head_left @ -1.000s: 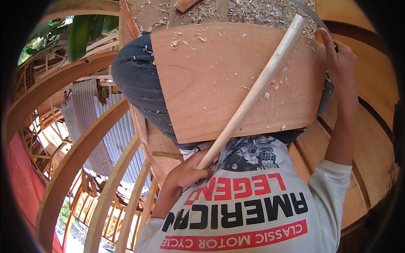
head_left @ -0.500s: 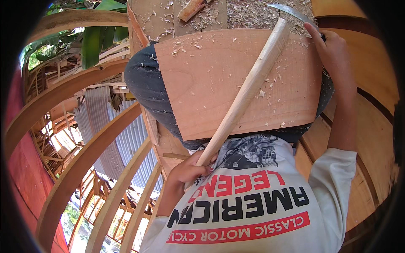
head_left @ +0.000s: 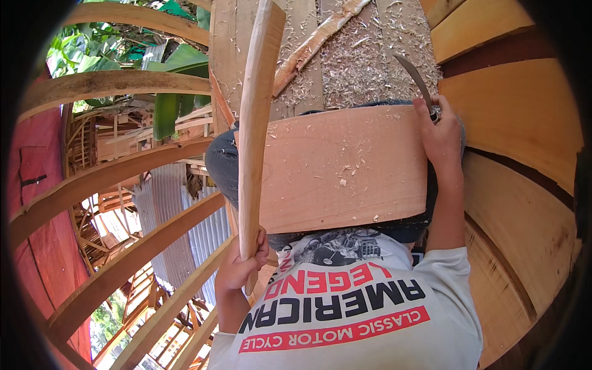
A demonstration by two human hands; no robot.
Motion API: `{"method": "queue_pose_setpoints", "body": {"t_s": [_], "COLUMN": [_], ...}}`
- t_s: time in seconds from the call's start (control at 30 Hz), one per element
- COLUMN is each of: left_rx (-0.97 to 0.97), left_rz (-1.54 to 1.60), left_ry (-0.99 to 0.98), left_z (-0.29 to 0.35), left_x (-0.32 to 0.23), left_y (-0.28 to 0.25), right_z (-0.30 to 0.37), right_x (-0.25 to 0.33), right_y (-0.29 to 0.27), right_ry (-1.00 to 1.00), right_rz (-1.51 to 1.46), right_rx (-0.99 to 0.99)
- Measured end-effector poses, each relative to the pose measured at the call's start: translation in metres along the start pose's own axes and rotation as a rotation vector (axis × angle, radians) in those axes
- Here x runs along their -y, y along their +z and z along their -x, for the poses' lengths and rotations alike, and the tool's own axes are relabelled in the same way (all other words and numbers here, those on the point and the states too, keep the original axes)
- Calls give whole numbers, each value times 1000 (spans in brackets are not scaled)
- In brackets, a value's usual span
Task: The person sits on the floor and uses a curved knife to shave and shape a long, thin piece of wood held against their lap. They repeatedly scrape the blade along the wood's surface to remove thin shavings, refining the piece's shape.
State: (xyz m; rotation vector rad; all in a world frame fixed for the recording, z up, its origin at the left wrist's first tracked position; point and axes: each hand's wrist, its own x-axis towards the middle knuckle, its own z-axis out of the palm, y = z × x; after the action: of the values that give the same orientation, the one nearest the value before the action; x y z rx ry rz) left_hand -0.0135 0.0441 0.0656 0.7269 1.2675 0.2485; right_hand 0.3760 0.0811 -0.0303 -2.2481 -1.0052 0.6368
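Observation:
My left hand (head_left: 242,262) is closed around the lower end of a long, pale carved wooden stick (head_left: 254,135), which stands up away from me on the left. In my right hand (head_left: 441,132) is a knife with a curved blade (head_left: 415,79); its handle is mostly hidden in my fist, and the blade points away and to the left. Across my lap lies a flat wooden board (head_left: 345,166) with a few shavings on it. Stick and blade are well apart.
Many wood shavings (head_left: 370,68) cover the plank floor (head_left: 302,86) ahead, where a rough strip of wood (head_left: 320,46) lies. Curved wooden ribs (head_left: 142,154) stand on the left, with corrugated metal sheets (head_left: 163,203) beyond. Wide planks (head_left: 512,117) rise on the right.
The stick has swung from slanting across the board to nearly upright at the left. My right hand and the knife have shifted left and nearer. The view has also shifted.

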Motion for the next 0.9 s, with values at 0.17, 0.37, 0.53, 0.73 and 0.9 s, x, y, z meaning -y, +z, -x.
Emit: {"method": "queue_pose_setpoints", "body": {"t_s": [0.17,0.37,0.53,0.73,0.9], "left_rx": [-395,-495,-231,450,829], "left_rz": [-493,-515,-343,257,690], "left_ry": [373,689,703,528,478], "left_z": [-32,-63,-56,-65,-68], "left_x": [-25,-64,-100,-101,-106], "left_y": [27,77,101,108,115], "right_z": [-5,-11,-9,-19,-6], "right_x": [-10,-14,-24,-56,-28], "right_y": [3,-11,-6,7,8], "right_ry": [-60,-58,-101,-52,-87], "right_rz": [-159,-200,-354,-451,-337], "right_rx": [22,161,97,138,-32]}}
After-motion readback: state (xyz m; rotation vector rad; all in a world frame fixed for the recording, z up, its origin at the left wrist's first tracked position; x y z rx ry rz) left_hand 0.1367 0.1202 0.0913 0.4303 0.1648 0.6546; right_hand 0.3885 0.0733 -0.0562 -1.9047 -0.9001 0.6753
